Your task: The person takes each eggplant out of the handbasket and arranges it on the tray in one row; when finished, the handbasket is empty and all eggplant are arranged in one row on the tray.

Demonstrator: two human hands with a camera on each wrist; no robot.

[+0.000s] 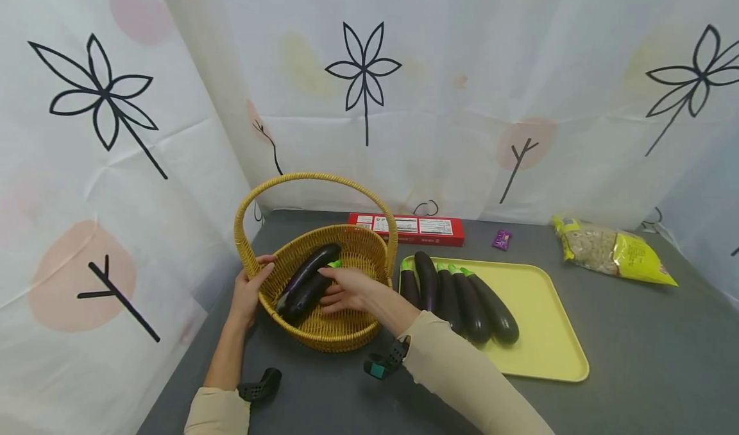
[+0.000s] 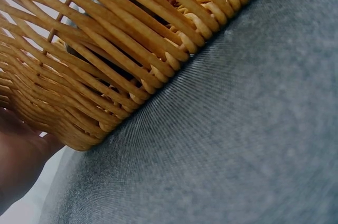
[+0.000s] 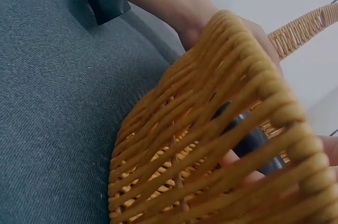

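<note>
A yellow wicker basket (image 1: 337, 341) with a tall arched handle stands on the dark grey table. Two dark purple eggplants lie side by side in it, an upper eggplant (image 1: 306, 269) and a lower eggplant (image 1: 303, 299). My left hand (image 1: 247, 294) grips the basket's left rim by the foot of the handle. Reaching over the right side, my right hand (image 1: 353, 287) is inside the basket. Its thumb lies at the lower eggplant's green stem end, with the fingers spread apart beside it. In the right wrist view the wicker wall partly hides an eggplant (image 3: 251, 142) and the fingers.
Right of the basket, a yellow tray (image 1: 548, 326) bears several eggplants (image 1: 496, 310) on its left half, partly behind my right sleeve. A red box (image 1: 433, 230) lies behind the basket. A small purple packet (image 1: 501, 240) and a yellow bag (image 1: 618, 252) lie farther right, near the curtain.
</note>
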